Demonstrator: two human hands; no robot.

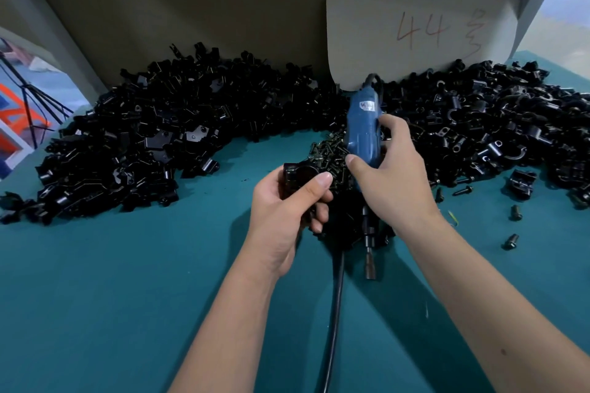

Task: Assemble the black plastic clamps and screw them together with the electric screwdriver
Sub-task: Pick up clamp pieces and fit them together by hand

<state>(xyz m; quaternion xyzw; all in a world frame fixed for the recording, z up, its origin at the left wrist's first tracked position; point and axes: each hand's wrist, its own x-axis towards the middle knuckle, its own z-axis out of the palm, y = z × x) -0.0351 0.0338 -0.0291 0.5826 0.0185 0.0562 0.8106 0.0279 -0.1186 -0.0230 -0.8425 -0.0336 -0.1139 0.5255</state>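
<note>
Left hand (pixel 287 201) gripping one clamp (pixel 298 174), right hand (pixel 388 175) clasping the electric screwdriver (pixel 364 134); unassembled heaps (pixel 153 137) lying from nine to three o'clock are suggesting most work remains.

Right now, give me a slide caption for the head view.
Left hand grips black plastic clamp; right hand holds blue electric screwdriver, bit down.

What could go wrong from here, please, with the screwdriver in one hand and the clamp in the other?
1. The left hand holds the clamp in the air, so it may twist when the electric screwdriver bites.
2. The left fingers wrap the clamp and could be caught if the bit slips.
3. The cord running beneath the arms could snag.
</note>
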